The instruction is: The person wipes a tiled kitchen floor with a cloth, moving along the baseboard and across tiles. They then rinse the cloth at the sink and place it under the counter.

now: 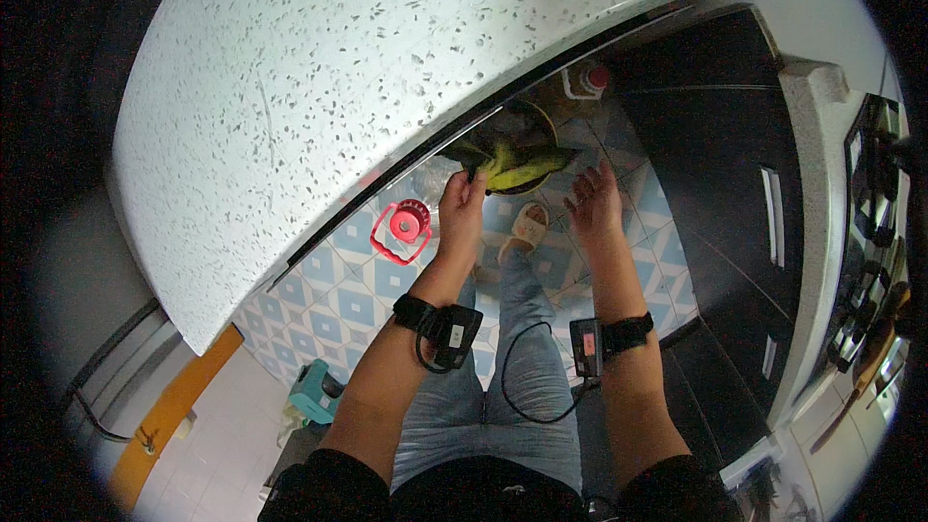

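Near the middle of the view, my left hand (462, 204) pinches the near end of a limp yellow and dark-green piece (516, 172), which could be a leaf or a cloth. It stretches to the right over a round bin (557, 136) with a yellow rim. The bin's inside is dark, and the counter edge hides part of its far side. My right hand (597, 204) hangs just right of the piece, apart from it, with loosely bent fingers and nothing in them.
A white speckled countertop (326, 87) overhangs the floor. Below stand a clear container with a pink handled lid (410, 221) and a red-capped jug (597, 77). Dark cabinets (714, 181) and a gas stove (866, 188) line the right. My slippered foot (533, 225) is near the bin.
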Demonstrator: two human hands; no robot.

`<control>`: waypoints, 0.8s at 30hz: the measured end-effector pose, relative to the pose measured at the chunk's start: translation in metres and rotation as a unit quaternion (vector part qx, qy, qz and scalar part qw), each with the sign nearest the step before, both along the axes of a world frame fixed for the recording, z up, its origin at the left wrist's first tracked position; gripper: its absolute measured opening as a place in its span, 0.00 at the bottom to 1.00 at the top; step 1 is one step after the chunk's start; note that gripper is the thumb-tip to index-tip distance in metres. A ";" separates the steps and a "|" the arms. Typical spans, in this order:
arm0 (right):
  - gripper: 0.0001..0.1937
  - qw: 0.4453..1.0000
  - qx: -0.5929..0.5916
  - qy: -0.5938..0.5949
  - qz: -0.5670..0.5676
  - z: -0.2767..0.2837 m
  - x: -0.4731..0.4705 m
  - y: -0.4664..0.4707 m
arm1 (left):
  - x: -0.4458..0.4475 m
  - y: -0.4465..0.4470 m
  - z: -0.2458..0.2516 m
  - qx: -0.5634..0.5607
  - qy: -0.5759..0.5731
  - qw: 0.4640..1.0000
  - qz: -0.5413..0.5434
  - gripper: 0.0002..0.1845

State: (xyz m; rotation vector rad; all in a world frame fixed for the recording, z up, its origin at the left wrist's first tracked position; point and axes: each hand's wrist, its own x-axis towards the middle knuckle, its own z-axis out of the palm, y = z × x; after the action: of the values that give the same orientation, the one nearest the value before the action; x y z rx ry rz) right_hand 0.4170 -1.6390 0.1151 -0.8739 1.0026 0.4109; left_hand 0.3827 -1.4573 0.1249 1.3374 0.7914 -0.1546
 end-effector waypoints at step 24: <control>0.20 0.731 -0.422 -0.320 0.431 -0.007 -0.043 0.024 | -0.015 -0.024 0.059 0.342 -0.217 0.878 -0.255 0.11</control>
State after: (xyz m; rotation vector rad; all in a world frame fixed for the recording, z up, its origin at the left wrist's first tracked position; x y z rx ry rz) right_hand 0.3739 -1.6154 0.1086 -2.1631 -0.0042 0.3593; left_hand 0.3681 -1.4811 0.1836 2.1460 0.0713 0.0244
